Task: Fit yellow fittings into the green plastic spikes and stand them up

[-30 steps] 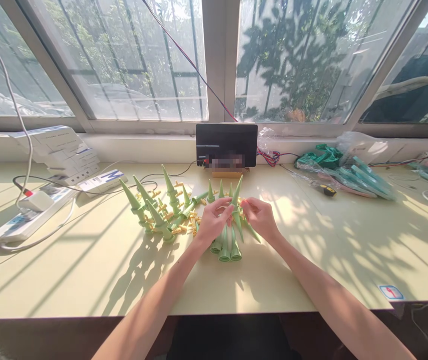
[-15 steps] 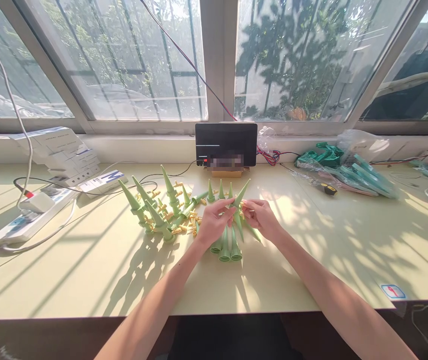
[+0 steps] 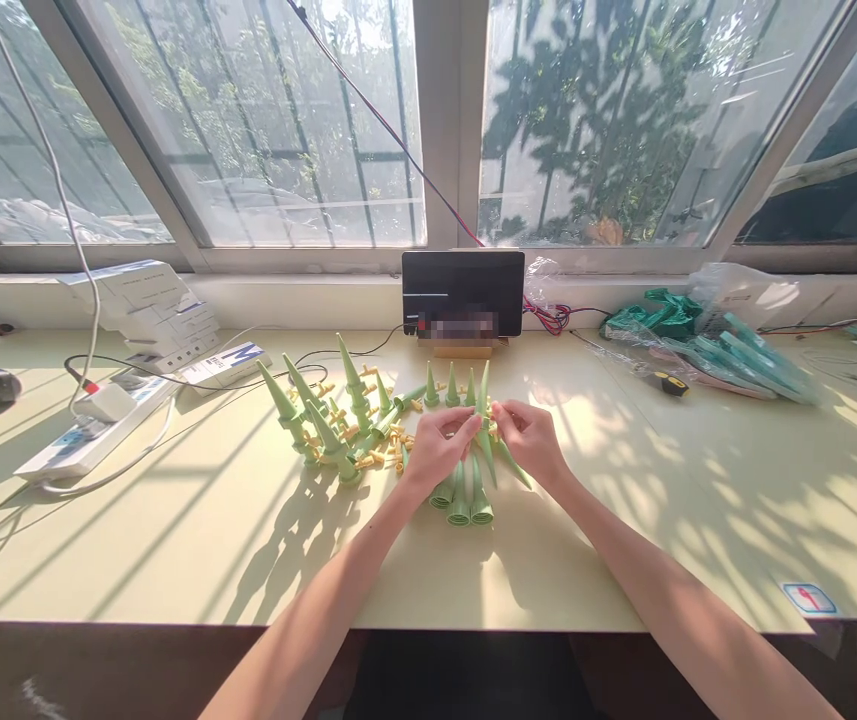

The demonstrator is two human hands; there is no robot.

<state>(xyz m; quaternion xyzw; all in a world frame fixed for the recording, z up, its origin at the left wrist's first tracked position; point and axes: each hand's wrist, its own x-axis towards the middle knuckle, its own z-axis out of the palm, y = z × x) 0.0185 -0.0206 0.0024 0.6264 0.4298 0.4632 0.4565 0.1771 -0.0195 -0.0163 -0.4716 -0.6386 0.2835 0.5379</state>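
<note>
My left hand (image 3: 439,445) pinches a green watering spike (image 3: 483,390) that stands nearly upright, its tip pointing up. Right beside it, the fingertips of my right hand (image 3: 529,435) are closed at the spike's side; what they pinch is too small to make out. Under my hands lie several loose green spikes (image 3: 460,505), their open threaded ends toward me. More small green cones (image 3: 451,385) stand behind my left hand. To the left is a group of upright green spikes (image 3: 327,430) with yellow valve fittings (image 3: 374,458) on and around them.
A black tablet (image 3: 462,295) stands at the back by the window. On the left are a power strip (image 3: 83,445), cables and stacked white boxes (image 3: 147,310). Plastic-bagged green pieces (image 3: 762,355) and a yellow-black tool (image 3: 668,383) lie at the right.
The spike in my left hand has turned from leaning right to nearly upright. My right hand stays close beside it. The whole view has shifted slightly.
</note>
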